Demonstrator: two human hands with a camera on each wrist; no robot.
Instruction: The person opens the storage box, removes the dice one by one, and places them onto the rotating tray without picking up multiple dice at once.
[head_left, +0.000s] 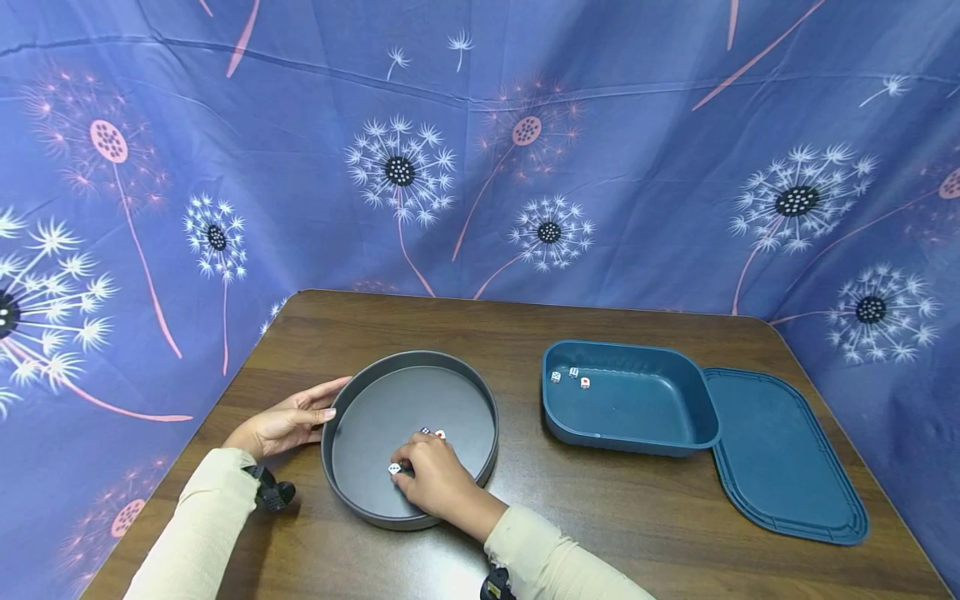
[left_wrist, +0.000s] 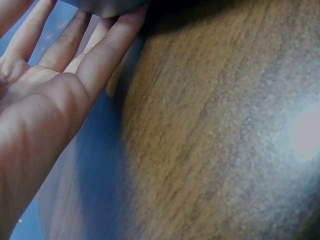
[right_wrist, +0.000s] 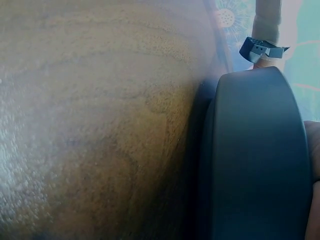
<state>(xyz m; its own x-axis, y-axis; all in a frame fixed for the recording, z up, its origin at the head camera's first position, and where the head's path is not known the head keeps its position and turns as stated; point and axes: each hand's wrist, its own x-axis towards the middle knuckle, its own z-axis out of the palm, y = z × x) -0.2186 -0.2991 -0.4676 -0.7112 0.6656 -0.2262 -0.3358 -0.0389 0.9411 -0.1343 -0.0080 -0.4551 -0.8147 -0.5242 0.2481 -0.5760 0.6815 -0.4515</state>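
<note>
A round dark grey pan (head_left: 378,392) sits on the left half of the wooden table. My left hand (head_left: 288,421) holds its left side, thumb at the rim and fingers along the outer wall. In the left wrist view, the fingertips of that hand (left_wrist: 65,75) reach the pan's edge (left_wrist: 107,6). Inside the pan, my right hand (head_left: 435,475) pinches a white die (head_left: 394,469) between thumb and forefinger. Beyond its knuckles lie a dark die (head_left: 425,431) and a white die with a red pip (head_left: 440,434). The right wrist view mostly shows the pan's outer wall (right_wrist: 260,150).
Right of the pan stands a blue rectangular tub (head_left: 630,440). Several dice, among them a red-pipped die (head_left: 585,382), lie in its left end. A flat blue lid (head_left: 787,458) rests on the table beside the tub. Behind the table (head_left: 517,533) hangs a dandelion-patterned blue cloth (head_left: 465,167).
</note>
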